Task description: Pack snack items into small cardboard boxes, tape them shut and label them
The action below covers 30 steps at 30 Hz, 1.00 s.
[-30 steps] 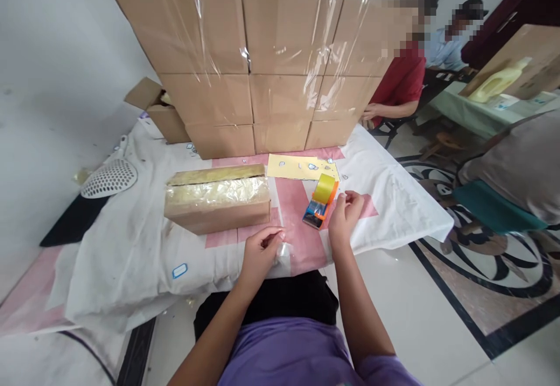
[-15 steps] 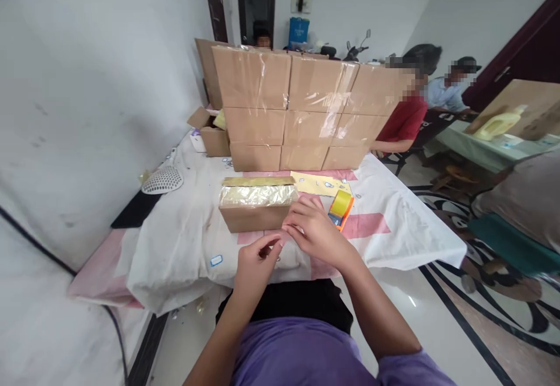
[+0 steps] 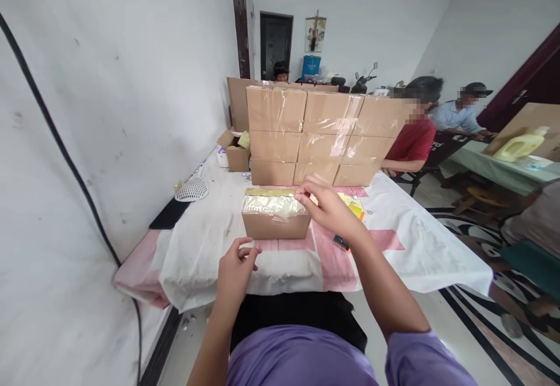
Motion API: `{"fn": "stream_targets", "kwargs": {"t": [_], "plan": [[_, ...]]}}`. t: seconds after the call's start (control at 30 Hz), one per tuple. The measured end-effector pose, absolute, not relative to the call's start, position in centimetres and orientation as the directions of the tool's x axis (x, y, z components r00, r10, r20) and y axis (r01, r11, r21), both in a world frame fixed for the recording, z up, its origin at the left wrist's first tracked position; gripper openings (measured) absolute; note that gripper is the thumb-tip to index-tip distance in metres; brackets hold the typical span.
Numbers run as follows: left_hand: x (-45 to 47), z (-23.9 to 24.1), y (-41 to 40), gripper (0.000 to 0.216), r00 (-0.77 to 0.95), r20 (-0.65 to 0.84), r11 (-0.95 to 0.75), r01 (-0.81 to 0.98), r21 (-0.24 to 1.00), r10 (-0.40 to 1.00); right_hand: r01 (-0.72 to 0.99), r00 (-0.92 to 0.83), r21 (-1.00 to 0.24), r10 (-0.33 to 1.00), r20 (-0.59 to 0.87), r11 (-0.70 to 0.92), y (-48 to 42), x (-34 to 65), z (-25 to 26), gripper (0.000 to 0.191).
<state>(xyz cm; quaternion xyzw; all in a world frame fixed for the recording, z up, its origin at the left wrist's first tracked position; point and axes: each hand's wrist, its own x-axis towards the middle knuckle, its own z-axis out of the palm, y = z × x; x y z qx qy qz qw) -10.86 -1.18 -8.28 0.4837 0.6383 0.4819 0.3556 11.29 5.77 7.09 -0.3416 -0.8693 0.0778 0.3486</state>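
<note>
A small brown cardboard box [image 3: 275, 227] stands on the cloth before me, shiny clear tape across its top and a yellowish strip at the back. Over the box's right top corner is my right hand [image 3: 321, 202], thumb and fingers pinched together; what they hold, if anything, is too small to make out. My left hand [image 3: 236, 266] hovers in front of the box's left end, fingers loosely curved and apart, holding nothing. A tape dispenser [image 3: 359, 210] with yellow and orange parts lies right of the box, partly hidden behind my right forearm.
A wall of stacked, taped cartons [image 3: 324, 115] rises behind the box. An opened carton [image 3: 238, 157], a white perforated object [image 3: 192, 190] and a black flat item [image 3: 170, 216] sit to the left. A person in a red top [image 3: 413, 141] is behind the table at right.
My hands, together at the box's front right corner before, are now apart. The right hand has moved up to the box top; the left has drawn back leftward and opened. The view has shifted.
</note>
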Motion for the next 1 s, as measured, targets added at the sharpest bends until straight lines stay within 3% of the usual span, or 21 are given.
{"fn": "stream_targets", "kwargs": {"t": [0.13, 0.23, 0.4, 0.53, 0.63, 0.8, 0.9, 1.0], "plan": [[-10.0, -8.5, -1.0, 0.03, -0.258, 0.125, -0.061, 0.245, 0.968, 0.958, 0.518, -0.544, -0.411, 0.66, 0.518, 0.75, 9.5, 12.8, 8.3, 0.023], [-8.8, -7.1, -0.2, 0.028, -0.23, 0.27, -0.198, 0.294, 0.935, 0.935, 0.491, -0.588, -0.554, 0.724, 0.359, 0.673, 13.2, 13.3, 8.3, 0.019], [-6.5, -4.5, 3.0, 0.016, -0.096, 0.585, -0.456, 0.529, 0.715, 0.805, 0.553, -0.635, -0.611, 0.762, 0.13, 0.566, 17.7, 12.6, 6.9, 0.023], [-5.1, -4.1, 5.2, 0.016, 0.016, 0.781, -0.628, 0.605, 0.489, 0.624, 0.56, -0.661, -0.608, 0.746, 0.081, 0.563, 17.7, 13.3, 7.5, 0.024], [-4.8, -4.9, 5.5, 0.017, -0.04, 0.837, -0.653, 0.607, 0.453, 0.545, 0.47, -0.712, -0.663, 0.694, 0.106, 0.583, 15.8, 15.1, 9.5, 0.015], [-4.9, -6.3, 5.8, 0.026, -0.117, 0.876, -0.643, 0.634, 0.429, 0.469, 0.2, -0.829, -0.819, 0.538, 0.151, 0.537, 14.0, 16.7, 10.2, 0.027], [-4.6, -6.7, 6.5, 0.037, -0.141, 0.889, -0.64, 0.646, 0.416, 0.436, 0.33, -0.788, -0.767, 0.607, 0.096, 0.55, 15.8, 15.2, 7.6, 0.022], [-4.1, -7.1, 7.5, 0.045, -0.065, 0.904, -0.636, 0.689, 0.347, 0.422, 0.535, -0.732, -0.598, 0.681, 0.023, 0.596, 18.5, 13.5, 4.4, 0.017]]}}
